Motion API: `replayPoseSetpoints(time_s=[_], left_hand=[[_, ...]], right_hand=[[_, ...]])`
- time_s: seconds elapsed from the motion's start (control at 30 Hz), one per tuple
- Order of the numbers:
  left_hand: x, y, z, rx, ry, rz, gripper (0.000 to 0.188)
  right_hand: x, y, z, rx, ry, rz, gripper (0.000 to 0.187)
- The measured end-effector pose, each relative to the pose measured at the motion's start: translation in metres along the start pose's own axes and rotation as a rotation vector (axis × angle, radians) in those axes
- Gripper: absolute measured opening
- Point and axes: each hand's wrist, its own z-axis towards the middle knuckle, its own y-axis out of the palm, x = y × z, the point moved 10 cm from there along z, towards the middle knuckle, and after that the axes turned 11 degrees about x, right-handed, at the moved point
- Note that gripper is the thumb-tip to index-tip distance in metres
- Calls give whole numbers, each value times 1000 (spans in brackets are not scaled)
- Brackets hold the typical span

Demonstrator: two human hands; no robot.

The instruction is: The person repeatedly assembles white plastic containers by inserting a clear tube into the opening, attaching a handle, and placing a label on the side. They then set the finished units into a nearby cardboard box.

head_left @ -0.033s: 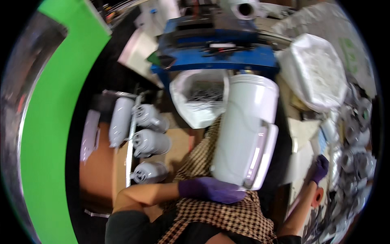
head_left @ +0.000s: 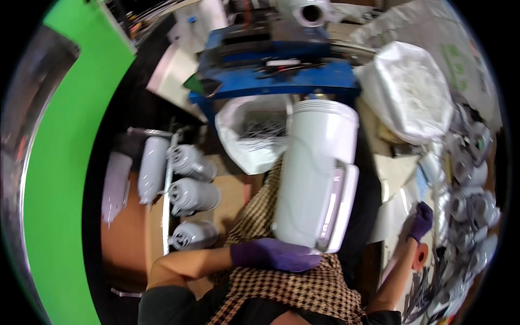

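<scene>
White handled jug lies over the checked apron, pose unchanged, so support continues: left hand flat, fingers extended, at its base. Right hand near reddish roll; grip unclear.

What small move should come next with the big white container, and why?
I'd probably bring the right hand in to steady the white container by its handle: only the left hand is at its lower end, while the right is out to the side and nothing grips the handle. Whether the right hand holds anything is unclear.
</scene>
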Motion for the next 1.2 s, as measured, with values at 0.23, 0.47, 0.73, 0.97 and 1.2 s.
replayPoseSetpoints(time_s=[0.23,0.47,0.73,0.97,1.2], left_hand=[[6,5,-4,-31,94,114,43],[18,20,-20,-142,41,131,49],[-20,-18,-19,26,-62,55,55],[-121,-110,-46,353,-695,-127,57],[-152,-136,-142,357,-1327,145,56]], right_hand=[[-303,91,-9,-407,34,407,35],[-435,224,-82,-1050,-21,621,55],[-461,222,-84,-971,-221,318,67],[-463,199,3,-161,-797,113,84],[-264,278,204,-276,-695,-448,28]])
